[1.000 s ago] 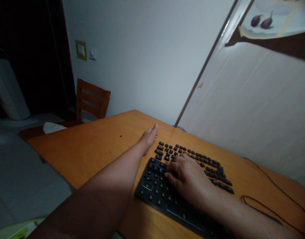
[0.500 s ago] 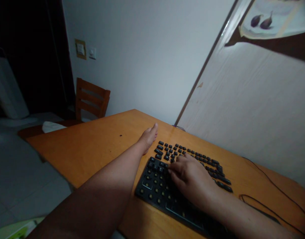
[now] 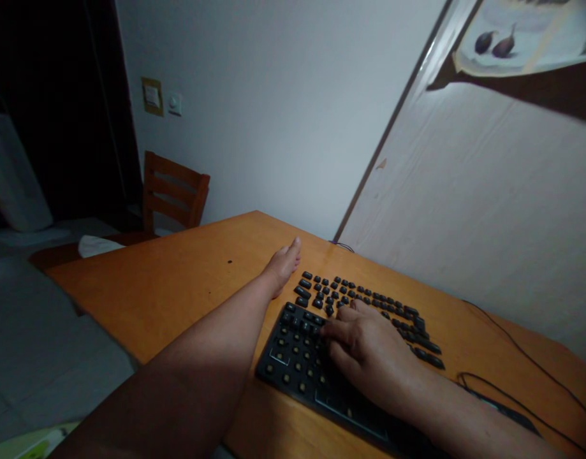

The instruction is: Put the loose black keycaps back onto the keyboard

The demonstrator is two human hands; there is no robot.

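A black keyboard (image 3: 293, 366) lies on the orange wooden table (image 3: 178, 287) with bare key stems showing on its left part. Rows of loose black keycaps (image 3: 369, 296) lie on the table just beyond it. My right hand (image 3: 369, 350) rests on the keyboard with its fingers curled, the tips pressed together near the upper left keys; what they pinch is hidden. My left hand (image 3: 285, 264) lies on its edge on the table, left of the keycaps, fingers stretched out and holding nothing.
A black cable (image 3: 512, 347) runs over the table at the right. A pale wall panel (image 3: 465, 210) rises right behind the keycaps. A wooden chair (image 3: 171, 191) and a white cloth (image 3: 94, 244) are at the far left, beyond the table's end.
My right hand has shifted slightly back and its fingertips have drawn closer together on the keyboard. The left hand has stayed put. The camera has tilted a little.
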